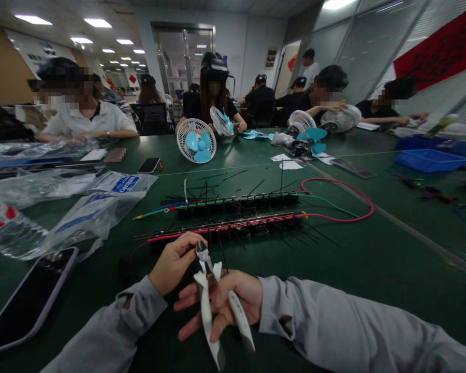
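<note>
White-handled cutting pliers (pixel 205 303) rest in my right hand (pixel 236 300), their handles spread and several fingers extended around them. My left hand (pixel 174 261) is closed, with thumb and fingertips together beside the pliers' jaws; what it pinches, if anything, is too small to make out. Just beyond the hands lies a wire bundle (pixel 225 226) with red and copper-coloured wires and many black cable-tie tails. Behind it runs a second bundle (pixel 236 199) with green and blue wires, and a white tie stands up near its left end. A red cable (pixel 373 204) loops at the right.
At the left are a phone (pixel 31 295), a water bottle (pixel 11 233) and plastic bags (pixel 101 207). Across the green table (pixel 373 290), people sit with small fans (pixel 196 141). Blue trays (pixel 431 160) stand at the right, beyond a clear strip (pixel 419 233) crossing the tabletop.
</note>
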`<action>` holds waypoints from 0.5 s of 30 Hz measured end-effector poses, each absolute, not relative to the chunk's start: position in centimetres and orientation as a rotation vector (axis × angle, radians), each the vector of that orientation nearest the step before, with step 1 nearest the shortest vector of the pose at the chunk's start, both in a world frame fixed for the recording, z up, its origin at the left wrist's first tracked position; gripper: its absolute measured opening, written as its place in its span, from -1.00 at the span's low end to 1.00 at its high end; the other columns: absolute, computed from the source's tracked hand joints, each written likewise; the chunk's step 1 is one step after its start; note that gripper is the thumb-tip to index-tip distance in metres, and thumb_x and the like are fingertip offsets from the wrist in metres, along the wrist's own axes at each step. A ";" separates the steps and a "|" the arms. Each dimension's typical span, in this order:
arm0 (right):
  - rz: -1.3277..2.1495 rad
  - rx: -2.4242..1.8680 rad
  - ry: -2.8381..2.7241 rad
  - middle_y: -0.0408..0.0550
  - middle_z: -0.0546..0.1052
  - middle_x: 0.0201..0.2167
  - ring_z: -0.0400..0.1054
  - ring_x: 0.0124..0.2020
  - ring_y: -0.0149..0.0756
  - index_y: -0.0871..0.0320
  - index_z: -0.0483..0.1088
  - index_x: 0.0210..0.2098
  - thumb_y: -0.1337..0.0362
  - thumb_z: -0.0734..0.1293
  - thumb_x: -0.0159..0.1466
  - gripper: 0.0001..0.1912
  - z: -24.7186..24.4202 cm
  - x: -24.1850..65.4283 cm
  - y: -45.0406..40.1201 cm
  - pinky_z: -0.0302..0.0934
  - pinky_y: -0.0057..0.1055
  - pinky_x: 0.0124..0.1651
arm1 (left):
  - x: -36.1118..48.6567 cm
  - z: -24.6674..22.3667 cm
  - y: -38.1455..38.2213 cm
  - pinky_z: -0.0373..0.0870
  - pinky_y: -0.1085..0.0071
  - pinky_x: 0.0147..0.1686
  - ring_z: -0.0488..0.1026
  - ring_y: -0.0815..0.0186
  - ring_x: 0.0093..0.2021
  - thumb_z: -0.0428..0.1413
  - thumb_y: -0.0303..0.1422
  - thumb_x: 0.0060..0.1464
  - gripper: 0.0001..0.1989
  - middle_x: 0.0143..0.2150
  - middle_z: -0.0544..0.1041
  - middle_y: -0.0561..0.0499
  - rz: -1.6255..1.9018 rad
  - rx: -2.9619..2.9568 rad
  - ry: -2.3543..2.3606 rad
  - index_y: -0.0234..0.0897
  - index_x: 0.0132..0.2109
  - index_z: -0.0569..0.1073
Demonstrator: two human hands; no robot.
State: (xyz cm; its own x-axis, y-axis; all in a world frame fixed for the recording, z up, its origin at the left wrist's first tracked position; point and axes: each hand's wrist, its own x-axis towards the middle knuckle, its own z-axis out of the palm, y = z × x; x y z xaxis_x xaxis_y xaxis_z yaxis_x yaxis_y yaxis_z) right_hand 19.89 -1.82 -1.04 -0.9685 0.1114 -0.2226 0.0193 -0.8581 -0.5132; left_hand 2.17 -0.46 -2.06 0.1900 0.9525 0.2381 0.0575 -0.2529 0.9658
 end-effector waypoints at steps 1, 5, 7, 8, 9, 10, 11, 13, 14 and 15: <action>2.954 -0.386 -0.819 0.19 0.05 0.26 0.34 -0.02 0.02 0.28 0.26 0.02 0.48 0.22 -0.15 -0.33 -1.0 19.9 -1.8 0.27 -0.37 -0.20 | 2.1 -2.1 -0.4 0.35 0.38 -0.15 0.40 0.27 -0.18 0.09 -0.40 0.09 -0.90 -0.20 0.45 -0.07 1.207 1.542 0.997 -0.32 -0.32 0.48; 2.942 -0.414 -0.776 0.21 0.04 0.26 0.32 0.00 0.05 0.31 0.26 0.02 0.50 0.20 -0.17 -0.31 -0.8 19.9 -2.0 0.27 -0.28 -0.14 | 2.1 -2.0 -0.5 0.33 0.38 -0.15 0.40 0.27 -0.18 0.07 -0.41 0.12 -0.89 -0.19 0.44 -0.07 1.193 1.572 0.999 -0.31 -0.31 0.48; 2.935 -0.430 -0.760 0.21 0.06 0.25 0.31 0.00 0.05 0.32 0.26 0.02 0.50 0.18 -0.18 -0.30 -0.8 19.9 -2.0 0.25 -0.24 -0.11 | 2.1 -1.9 -0.5 0.32 0.38 -0.14 0.39 0.27 -0.18 0.06 -0.41 0.13 -0.89 -0.20 0.44 -0.06 1.186 1.582 1.006 -0.31 -0.31 0.47; 2.933 -0.436 -0.757 0.20 0.07 0.25 0.31 0.01 0.05 0.32 0.26 0.02 0.50 0.18 -0.18 -0.30 -0.8 19.9 -2.1 0.24 -0.23 -0.10 | 2.1 -1.9 -0.5 0.32 0.38 -0.14 0.39 0.27 -0.18 0.05 -0.41 0.13 -0.89 -0.20 0.44 -0.06 1.184 1.584 1.007 -0.31 -0.30 0.47; 2.931 -0.439 -0.756 0.19 0.10 0.23 0.31 0.01 0.04 0.31 0.26 0.02 0.50 0.18 -0.18 -0.30 -0.7 19.9 -2.1 0.23 -0.22 -0.09 | 2.1 -1.8 -0.5 0.32 0.39 -0.14 0.39 0.27 -0.18 0.05 -0.41 0.13 -0.89 -0.20 0.43 -0.06 1.181 1.585 1.008 -0.31 -0.30 0.46; 2.930 -0.441 -0.755 0.19 0.13 0.22 0.31 0.01 0.04 0.31 0.26 0.02 0.51 0.17 -0.18 -0.30 -0.7 19.9 -2.1 0.23 -0.22 -0.09 | 2.1 -1.8 -0.5 0.31 0.39 -0.14 0.39 0.27 -0.18 0.05 -0.41 0.14 -0.89 -0.20 0.43 -0.06 1.178 1.587 1.009 -0.31 -0.30 0.46; 2.929 -0.443 -0.755 0.18 0.16 0.20 0.31 0.01 0.03 0.31 0.27 0.01 0.51 0.17 -0.18 -0.31 -0.7 19.9 -2.1 0.22 -0.21 -0.08 | 2.1 -1.8 -0.5 0.31 0.39 -0.13 0.39 0.28 -0.17 0.05 -0.41 0.14 -0.89 -0.20 0.43 -0.05 1.176 1.590 1.012 -0.31 -0.31 0.46; 2.925 -0.445 -0.750 0.18 0.22 0.16 0.30 0.01 0.02 0.32 0.28 0.00 0.51 0.16 -0.17 -0.33 -0.8 19.9 -2.1 0.20 -0.20 -0.07 | 2.1 -1.8 -0.5 0.30 0.39 -0.13 0.38 0.28 -0.17 0.05 -0.40 0.14 -0.88 -0.20 0.43 -0.05 1.170 1.593 1.022 -0.31 -0.31 0.46; 2.924 -0.444 -0.745 0.18 0.25 0.13 0.30 0.01 0.01 0.32 0.29 -0.01 0.51 0.16 -0.17 -0.34 -0.8 19.8 -2.2 0.19 -0.19 -0.07 | 2.2 -1.7 -0.5 0.30 0.39 -0.13 0.38 0.28 -0.18 0.05 -0.40 0.14 -0.88 -0.20 0.43 -0.05 1.166 1.592 1.027 -0.31 -0.31 0.46; 2.921 -0.441 -0.739 0.17 0.28 0.10 0.30 0.01 0.00 0.32 0.29 -0.01 0.51 0.16 -0.16 -0.35 -0.8 19.8 -2.2 0.19 -0.19 -0.07 | 2.2 -1.7 -0.5 0.31 0.39 -0.14 0.38 0.28 -0.18 0.05 -0.40 0.13 -0.88 -0.20 0.43 -0.05 1.164 1.589 1.030 -0.31 -0.31 0.46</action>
